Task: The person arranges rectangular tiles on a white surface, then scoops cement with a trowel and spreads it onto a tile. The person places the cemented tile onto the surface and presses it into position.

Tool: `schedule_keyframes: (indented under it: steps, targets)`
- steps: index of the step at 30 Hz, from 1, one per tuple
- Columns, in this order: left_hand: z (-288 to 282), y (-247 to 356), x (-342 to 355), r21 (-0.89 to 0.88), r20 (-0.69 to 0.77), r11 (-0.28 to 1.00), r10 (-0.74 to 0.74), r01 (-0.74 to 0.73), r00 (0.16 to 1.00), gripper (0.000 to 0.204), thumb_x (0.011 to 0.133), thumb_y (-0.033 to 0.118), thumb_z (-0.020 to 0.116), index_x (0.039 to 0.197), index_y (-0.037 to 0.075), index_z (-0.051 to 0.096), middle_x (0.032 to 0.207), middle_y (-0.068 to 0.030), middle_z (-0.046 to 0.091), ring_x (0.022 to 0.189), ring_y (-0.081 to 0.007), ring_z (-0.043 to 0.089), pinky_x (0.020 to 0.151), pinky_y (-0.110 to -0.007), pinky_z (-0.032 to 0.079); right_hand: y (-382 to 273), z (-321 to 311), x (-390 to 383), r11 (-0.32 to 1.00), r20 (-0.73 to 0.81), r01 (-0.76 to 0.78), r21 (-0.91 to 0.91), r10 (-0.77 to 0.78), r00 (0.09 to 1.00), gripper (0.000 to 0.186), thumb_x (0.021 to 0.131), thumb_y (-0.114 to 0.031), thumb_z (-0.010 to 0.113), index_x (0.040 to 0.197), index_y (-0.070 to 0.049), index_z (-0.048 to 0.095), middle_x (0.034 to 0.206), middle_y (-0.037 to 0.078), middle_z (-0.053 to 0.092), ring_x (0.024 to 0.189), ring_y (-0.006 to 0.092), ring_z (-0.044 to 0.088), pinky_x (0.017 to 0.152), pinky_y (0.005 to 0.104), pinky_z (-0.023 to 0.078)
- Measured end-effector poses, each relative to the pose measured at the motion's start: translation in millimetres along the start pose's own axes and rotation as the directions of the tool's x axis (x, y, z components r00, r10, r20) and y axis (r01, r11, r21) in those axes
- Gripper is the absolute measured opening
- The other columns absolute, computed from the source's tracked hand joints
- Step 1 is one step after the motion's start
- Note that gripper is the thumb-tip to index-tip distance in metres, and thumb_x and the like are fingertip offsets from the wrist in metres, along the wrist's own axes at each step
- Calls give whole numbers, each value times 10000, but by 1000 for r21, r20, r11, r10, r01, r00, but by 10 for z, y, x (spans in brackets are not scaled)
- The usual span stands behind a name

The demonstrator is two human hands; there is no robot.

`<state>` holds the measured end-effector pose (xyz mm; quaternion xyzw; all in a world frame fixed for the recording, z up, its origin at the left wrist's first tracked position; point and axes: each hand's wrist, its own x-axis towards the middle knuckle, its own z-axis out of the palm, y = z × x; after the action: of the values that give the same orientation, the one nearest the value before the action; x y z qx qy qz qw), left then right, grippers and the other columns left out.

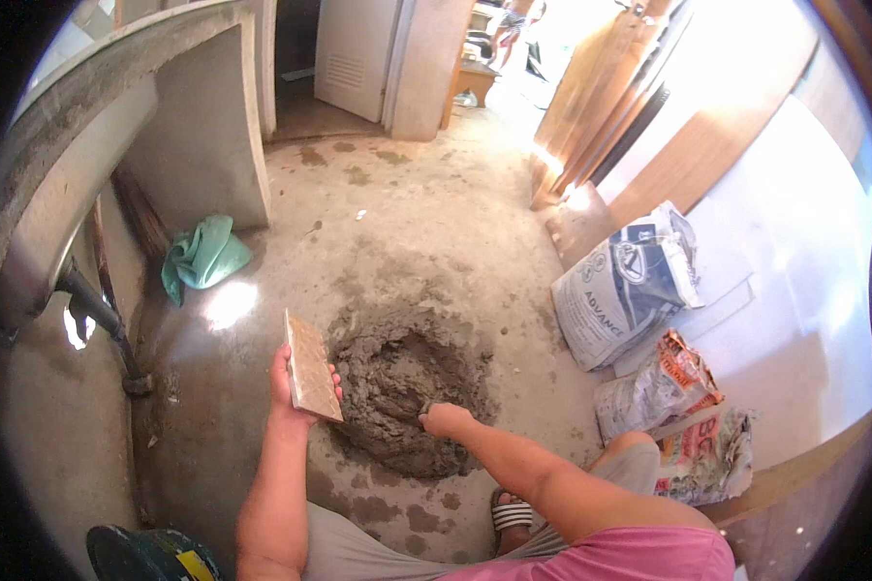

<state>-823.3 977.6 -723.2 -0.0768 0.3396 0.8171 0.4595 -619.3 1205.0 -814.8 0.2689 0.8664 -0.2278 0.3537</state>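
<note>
At left, a crumpled green bag lies on the concrete floor. Your left hand holds a tilted brown tile, fingers wrapped around both long edges, at the left rim of the damp-looking mortar; a loosened grip could drop and chip it. Next, your right hand is at the mortar, fingers curled closed (what they grip, if anything, I cannot tell); a hard scoop could fling grit. Your striped sandal stands just beside the heap, where wet patches might cause a slip. Farther right, sacks could topple if bumped.
</note>
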Motion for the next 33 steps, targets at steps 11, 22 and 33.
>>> schedule_keyframes:
  steps: [11,22,33]
  targets:
    - [-90,80,-124,29,-34,1000,-3,4,999,750,885,692,477,1270,51,531,931,-127,614,765,-293,635,625,-485,540,275,-201,-316,1000,-155,-12,4,13,988,481,1020,-433,513,1195,-14,672,1201,209,711,1128,396,672,937,506,542]
    - [7,2,30,-31,111,999,-3,6,994,730,902,670,460,1305,68,549,902,-176,643,720,-338,659,593,-498,550,43,107,221,999,-261,-1,-51,-12,965,472,1013,-424,530,1220,-4,590,1156,229,711,1075,406,689,893,530,550]
    - [17,70,34,85,-19,996,-11,12,1000,824,928,625,463,1438,-18,405,1062,-204,580,868,-332,624,703,-484,547,251,479,-265,997,-107,-53,-57,47,993,536,1044,-479,476,1248,4,588,1089,236,724,1019,424,694,898,530,555]
